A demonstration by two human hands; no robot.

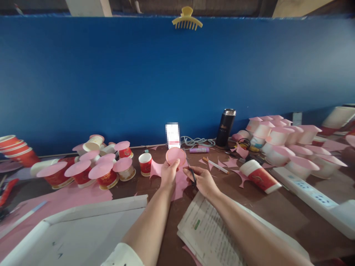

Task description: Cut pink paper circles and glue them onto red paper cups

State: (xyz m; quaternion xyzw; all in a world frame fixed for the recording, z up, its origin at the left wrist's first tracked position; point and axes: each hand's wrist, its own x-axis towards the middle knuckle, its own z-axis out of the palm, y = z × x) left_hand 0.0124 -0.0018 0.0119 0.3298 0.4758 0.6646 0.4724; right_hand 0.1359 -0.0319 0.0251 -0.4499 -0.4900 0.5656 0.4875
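Observation:
My left hand (169,173) is closed on pink paper, its thumb pressed on a round pink face (175,153) with an orange-tinted edge. Whether a cup sits under that round face, I cannot tell. A jagged pink paper piece (181,184) hangs below, between my hands. My right hand (203,181) grips dark-handled scissors (192,176), whose blades point up beside the round edge. To the left of my left hand stands an upright red-and-white paper cup (145,165), with a pink scrap (156,169) next to it.
Cups with pink paper discs (102,170) crowd the left; more pink-topped cups (280,138) fill the right. A black thermos (226,127), a tipped cup (260,176), a power strip (313,195), printed sheets (210,229) and a white box lid (91,229) lie around.

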